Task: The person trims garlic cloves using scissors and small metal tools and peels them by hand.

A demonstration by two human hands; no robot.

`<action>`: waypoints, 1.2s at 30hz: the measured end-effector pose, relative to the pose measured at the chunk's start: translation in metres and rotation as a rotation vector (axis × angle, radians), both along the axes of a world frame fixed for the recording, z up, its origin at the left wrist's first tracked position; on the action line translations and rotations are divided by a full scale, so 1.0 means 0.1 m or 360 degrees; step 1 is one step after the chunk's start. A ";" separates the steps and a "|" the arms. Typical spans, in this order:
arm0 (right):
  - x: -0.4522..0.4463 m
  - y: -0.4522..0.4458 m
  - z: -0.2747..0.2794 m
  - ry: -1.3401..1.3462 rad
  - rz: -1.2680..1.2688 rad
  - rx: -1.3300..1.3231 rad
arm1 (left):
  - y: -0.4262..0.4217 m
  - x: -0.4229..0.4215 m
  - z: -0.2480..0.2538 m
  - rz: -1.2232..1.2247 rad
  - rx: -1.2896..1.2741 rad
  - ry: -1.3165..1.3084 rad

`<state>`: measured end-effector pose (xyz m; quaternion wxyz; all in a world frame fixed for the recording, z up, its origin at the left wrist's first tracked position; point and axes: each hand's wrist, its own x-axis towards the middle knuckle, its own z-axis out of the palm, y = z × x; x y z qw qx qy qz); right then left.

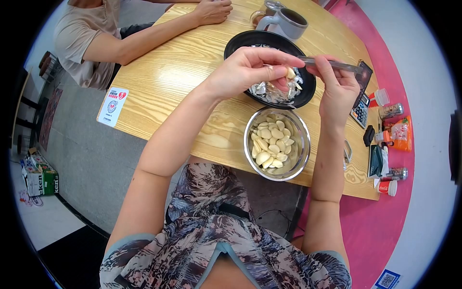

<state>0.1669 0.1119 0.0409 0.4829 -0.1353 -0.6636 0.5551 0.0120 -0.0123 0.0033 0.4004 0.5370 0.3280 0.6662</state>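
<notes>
On the counter [159,106], near a mug [291,26], a black bowl [308,94] is partly blocked by the left fingers [269,73], clamped on garlic [290,73]. A tool [345,66] is pinched by the right fingers [327,73].

Pale wood-grain table [159,91] ran under left hand [245,72] and right hand [339,91]; black bowl [310,96] sat below them, steel bowl [300,166] on their body side, by the near edge. Grey mug [288,29] stood past the left hand, jar [255,19] next to it. Calculator [358,115] was right of the right hand, dark device [365,79] near it; printed sticker [113,107] at table edge, well left of the left hand.
</notes>
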 end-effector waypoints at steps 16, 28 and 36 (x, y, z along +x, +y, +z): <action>-0.02 -0.21 0.07 0.0081 0.0144 0.0364 | 0.07 -0.08 -0.09 -0.0087 -0.0145 -0.0524; -0.06 -0.24 0.01 0.0055 -0.0034 0.0624 | 0.09 -0.02 -0.09 -0.0060 -0.0187 -0.0512; 0.01 -0.25 0.00 -0.0026 0.0069 0.0542 | 0.09 -0.03 -0.11 -0.0012 -0.0228 -0.0560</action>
